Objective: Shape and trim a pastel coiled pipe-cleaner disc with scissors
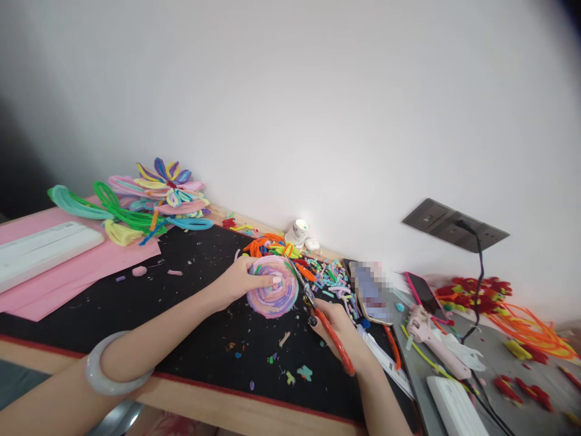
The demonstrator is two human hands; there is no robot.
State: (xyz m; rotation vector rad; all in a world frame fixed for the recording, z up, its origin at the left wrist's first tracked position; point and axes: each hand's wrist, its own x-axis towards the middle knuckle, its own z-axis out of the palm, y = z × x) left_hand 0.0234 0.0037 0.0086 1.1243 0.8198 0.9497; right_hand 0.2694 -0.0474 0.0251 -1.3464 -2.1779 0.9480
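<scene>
A round coil of pastel pipe cleaners [271,303] in pink, purple and peach lies on the black mat [190,339]. My left hand [242,280] grips its upper left side, the thumb lying over the top face toward the centre. In my right hand [333,324] is a pair of pliers [327,330] with orange-red handles. Their long metal jaws reach the coil's right edge; whether they pinch a strand is too small to tell. Cut bits of pipe cleaner [336,278] are heaped just beyond the pliers.
Pipe-cleaner flowers [170,184] lie at the back left, near pink paper [54,297] and a white box-like object [49,248]. A paper cup [297,232] stands by the wall. To the right are a phone [425,293], a glue gun [436,342] and a corded wall socket [454,227].
</scene>
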